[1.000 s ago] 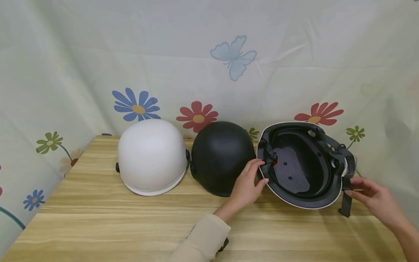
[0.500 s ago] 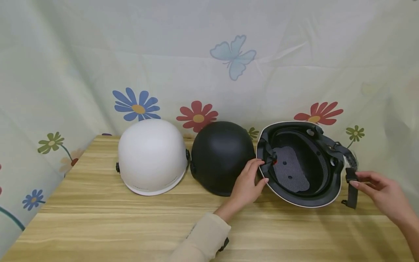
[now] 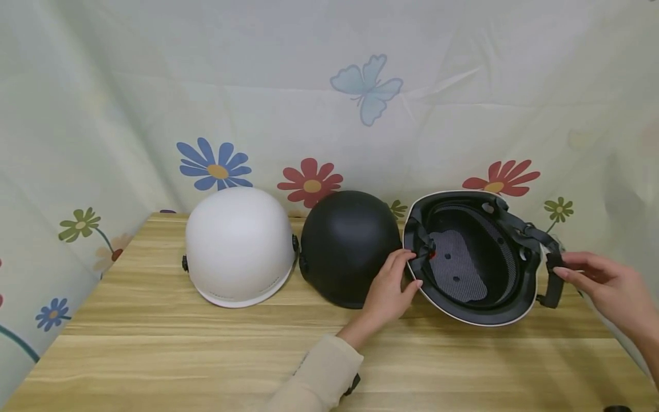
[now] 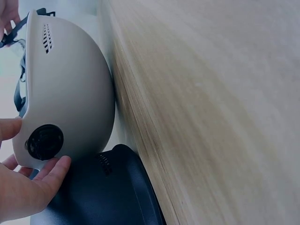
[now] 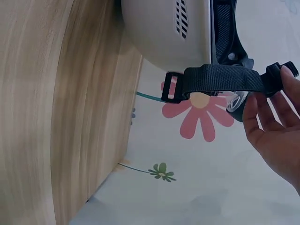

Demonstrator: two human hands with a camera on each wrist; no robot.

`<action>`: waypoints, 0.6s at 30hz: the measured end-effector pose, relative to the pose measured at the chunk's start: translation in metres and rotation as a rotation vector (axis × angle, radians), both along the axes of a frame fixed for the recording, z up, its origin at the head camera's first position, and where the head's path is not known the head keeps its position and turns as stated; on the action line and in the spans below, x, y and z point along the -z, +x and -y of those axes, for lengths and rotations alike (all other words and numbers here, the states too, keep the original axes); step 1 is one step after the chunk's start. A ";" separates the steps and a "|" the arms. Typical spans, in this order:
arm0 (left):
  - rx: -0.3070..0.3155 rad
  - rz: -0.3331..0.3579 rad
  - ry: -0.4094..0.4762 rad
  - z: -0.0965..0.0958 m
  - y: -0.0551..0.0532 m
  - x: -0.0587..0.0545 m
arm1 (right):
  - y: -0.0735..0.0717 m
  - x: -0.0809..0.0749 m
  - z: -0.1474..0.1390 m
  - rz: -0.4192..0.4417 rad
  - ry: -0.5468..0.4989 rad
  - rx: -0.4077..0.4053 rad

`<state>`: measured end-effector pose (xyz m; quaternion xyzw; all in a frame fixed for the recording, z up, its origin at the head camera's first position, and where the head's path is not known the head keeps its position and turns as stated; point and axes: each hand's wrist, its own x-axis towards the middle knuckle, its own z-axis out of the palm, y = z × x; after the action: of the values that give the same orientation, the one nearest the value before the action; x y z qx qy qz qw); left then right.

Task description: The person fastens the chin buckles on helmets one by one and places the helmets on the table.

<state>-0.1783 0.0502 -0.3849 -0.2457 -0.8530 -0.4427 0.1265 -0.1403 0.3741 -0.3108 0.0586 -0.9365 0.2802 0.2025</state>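
A helmet with a pale shell (image 4: 75,89) lies tipped at the right of the head view, its black padded inside (image 3: 458,274) facing the camera. My left hand (image 3: 388,292) grips its left rim, fingers and thumb beside a round black fitting (image 4: 45,142). On the far side, my right hand (image 3: 612,289) pinches the helmet's black chin strap (image 5: 222,78) at a black buckle (image 5: 275,79). The strap's other end, with a rectangular slide (image 5: 175,87), hangs from the fingers.
A white helmet (image 3: 237,246) and a matte black helmet (image 3: 350,246) stand dome up to the left on the wood-grain table (image 3: 206,355). The black one is close beside my left hand. A flower-printed curtain (image 3: 463,120) hangs behind. A dark object (image 3: 616,408) shows at the bottom right edge.
My right hand has moved up and slightly right, lifting the strap end with it and drawing it away from the helmet's rim. The left hand and the helmets stay in place.
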 end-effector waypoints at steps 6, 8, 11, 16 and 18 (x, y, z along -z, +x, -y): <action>0.000 0.000 -0.003 0.000 0.000 0.000 | 0.000 -0.004 0.006 0.027 -0.002 -0.037; 0.003 0.004 -0.001 0.000 0.000 -0.001 | 0.000 -0.003 0.009 0.011 -0.022 -0.071; 0.009 0.010 0.005 0.000 0.000 -0.001 | -0.001 -0.001 0.014 -0.015 -0.039 -0.125; 0.012 0.013 0.006 0.000 0.000 0.000 | -0.001 0.003 0.017 -0.015 -0.058 -0.205; 0.012 0.017 0.007 0.001 0.000 0.000 | -0.001 0.003 0.017 -0.016 -0.085 -0.219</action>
<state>-0.1786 0.0497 -0.3849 -0.2469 -0.8510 -0.4483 0.1176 -0.1415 0.3568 -0.3140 0.1542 -0.9102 0.3394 0.1802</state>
